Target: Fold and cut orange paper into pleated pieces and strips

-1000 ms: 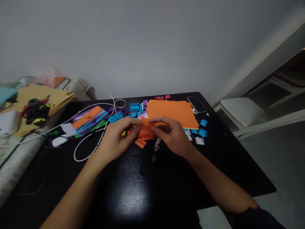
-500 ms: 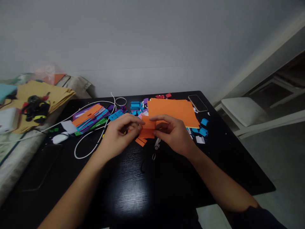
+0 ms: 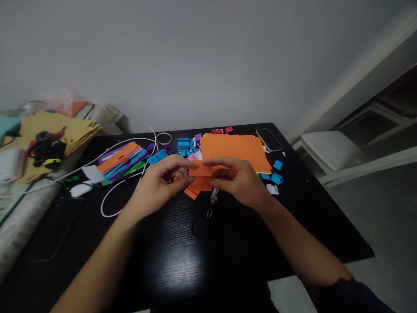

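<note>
Both hands meet over the middle of a black table (image 3: 182, 261). My left hand (image 3: 159, 184) and my right hand (image 3: 237, 180) pinch a small orange paper piece (image 3: 200, 169) between fingers and thumbs, one at each end. Under it lie more small orange pieces (image 3: 193, 190). Just beyond my right hand lies a stack of orange paper sheets (image 3: 234, 150). A pen-like tool (image 3: 214, 196) lies on the table below my right hand, partly hidden.
A pile of coloured paper strips (image 3: 122, 161), a white cable (image 3: 110, 195), a tape ring (image 3: 163, 138), blue folded bits (image 3: 184, 144) and a phone (image 3: 269, 139) lie around. Yellow envelopes (image 3: 68, 128) sit at far left. A white chair (image 3: 329, 150) stands right of the table.
The hands have lifted the small orange piece slightly off the orange pieces below; the fingers shifted a little along its edges. Nothing else moved.
</note>
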The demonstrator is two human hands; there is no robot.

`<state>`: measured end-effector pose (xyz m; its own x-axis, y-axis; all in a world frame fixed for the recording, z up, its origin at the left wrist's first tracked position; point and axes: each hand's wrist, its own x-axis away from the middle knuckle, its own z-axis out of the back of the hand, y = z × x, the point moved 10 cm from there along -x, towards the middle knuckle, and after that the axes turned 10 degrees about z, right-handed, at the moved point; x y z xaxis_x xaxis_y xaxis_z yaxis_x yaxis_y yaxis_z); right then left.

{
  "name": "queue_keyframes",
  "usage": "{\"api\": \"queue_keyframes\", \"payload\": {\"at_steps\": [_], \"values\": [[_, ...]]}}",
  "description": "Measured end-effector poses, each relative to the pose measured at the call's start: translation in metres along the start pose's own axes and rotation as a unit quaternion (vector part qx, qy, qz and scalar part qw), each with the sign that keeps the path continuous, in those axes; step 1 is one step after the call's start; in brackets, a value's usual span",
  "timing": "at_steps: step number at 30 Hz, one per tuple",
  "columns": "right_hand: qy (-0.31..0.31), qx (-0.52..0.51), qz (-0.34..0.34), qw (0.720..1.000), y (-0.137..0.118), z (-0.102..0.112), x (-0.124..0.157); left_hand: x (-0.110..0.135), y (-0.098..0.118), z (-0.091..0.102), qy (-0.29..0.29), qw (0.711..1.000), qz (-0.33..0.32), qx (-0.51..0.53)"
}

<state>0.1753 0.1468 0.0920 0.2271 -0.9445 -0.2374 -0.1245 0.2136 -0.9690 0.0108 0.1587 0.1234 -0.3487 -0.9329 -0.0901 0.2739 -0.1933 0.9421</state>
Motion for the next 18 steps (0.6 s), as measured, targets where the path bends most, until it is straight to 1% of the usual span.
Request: {"api": "queue_keyframes", "payload": {"at_steps": [3,5,8,10,13,18], "values": [[-0.01,0.004,0.0,1.0,-0.002,-0.003,0.001,-0.001,0.0,0.002,0.02,0.999,-0.005,-0.024],[-0.01,0.024,0.014,1.0,-0.005,-0.004,0.002,-0.002,0.0,0.003,0.037,0.999,-0.001,-0.03],[-0.001,0.056,0.047,0.997,-0.014,-0.004,0.003,-0.002,-0.002,0.003,0.055,0.998,0.003,-0.006],[-0.006,0.048,0.057,0.997,-0.018,-0.008,0.004,-0.003,-0.004,0.0,0.052,0.998,0.011,0.018],[-0.018,0.022,0.055,0.998,-0.02,-0.012,0.004,-0.003,-0.002,-0.004,0.04,0.998,0.011,0.037],[0.007,0.073,0.079,0.994,-0.025,-0.007,0.002,-0.002,0.0,-0.006,0.045,0.998,0.008,0.038]]}}
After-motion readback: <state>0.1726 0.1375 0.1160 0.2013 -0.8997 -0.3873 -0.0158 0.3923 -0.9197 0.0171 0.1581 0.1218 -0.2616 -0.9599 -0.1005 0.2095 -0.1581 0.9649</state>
